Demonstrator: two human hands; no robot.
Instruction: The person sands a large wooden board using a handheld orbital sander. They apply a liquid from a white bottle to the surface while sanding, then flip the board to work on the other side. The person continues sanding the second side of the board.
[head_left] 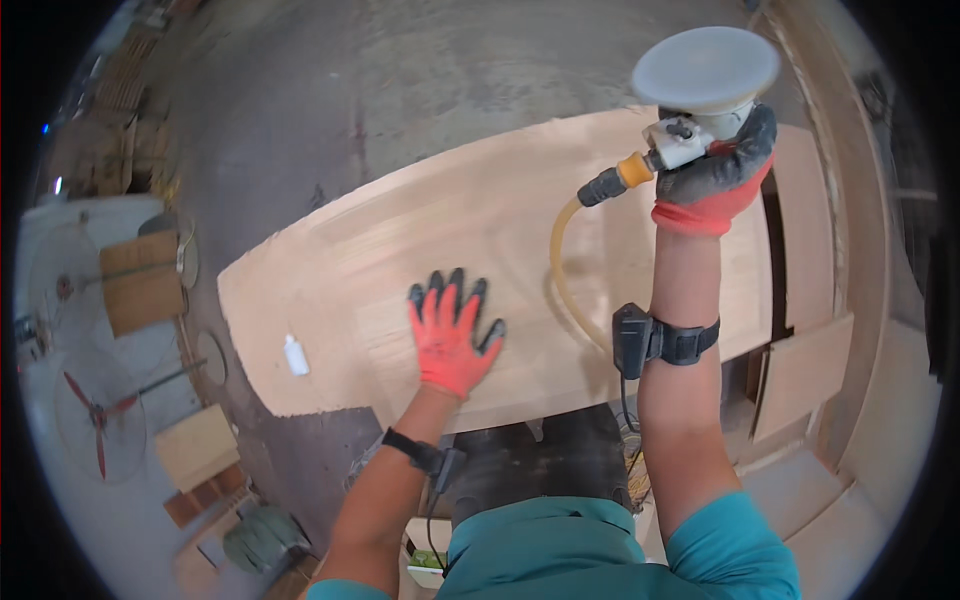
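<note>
My right hand (pixel 718 178), in a red glove with dark grey palm and fingers, grips an air sander (pixel 682 142) raised over the far right of the board. Its round pale pad (pixel 706 68) faces up and away from the wood. A yellow air hose (pixel 558 262) curves down from the sander's fitting toward my right forearm. My left hand (pixel 451 335), gloved in red with dark fingertips, lies flat with spread fingers on a large light wooden panel (pixel 350 240). Left of that hand, a small white bottle (pixel 296 356) is on the panel.
Beyond the panel stretches a grey concrete floor (pixel 270 110). Fans with red blades (pixel 100 412) stand at the left, near brown boards (pixel 142 282). More wooden sheets (pixel 804 376) lean close on the right. Cabled black bands (pixel 684 343) circle both forearms.
</note>
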